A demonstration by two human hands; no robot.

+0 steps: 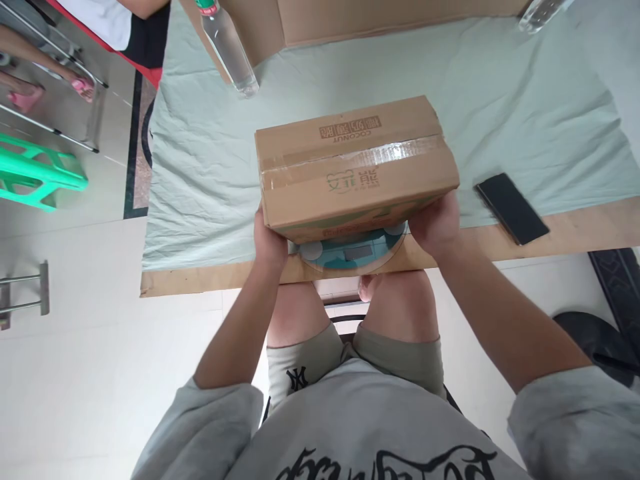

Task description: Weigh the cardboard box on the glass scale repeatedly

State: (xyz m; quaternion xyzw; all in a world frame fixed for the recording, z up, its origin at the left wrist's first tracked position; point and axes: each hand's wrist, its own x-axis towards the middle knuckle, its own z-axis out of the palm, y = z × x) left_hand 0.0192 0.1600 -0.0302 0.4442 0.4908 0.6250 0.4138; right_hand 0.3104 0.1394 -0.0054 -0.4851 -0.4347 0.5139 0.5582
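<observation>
A taped brown cardboard box (pixel 350 167) with printed characters rests on a round teal weighing scale (pixel 350 253) at the table's near edge. My left hand (pixel 269 240) grips the box's left lower side. My right hand (pixel 436 223) grips its right lower side. The scale's display shows below the box, between my hands; its reading is too small to tell.
A black phone (pixel 511 208) lies on the table to the right. A clear plastic bottle (pixel 229 47) stands at the back left, a large cardboard box (pixel 350 20) behind it. A pale green cloth (pixel 200 173) covers the table. A green plastic stool (pixel 35 175) stands on the floor at left.
</observation>
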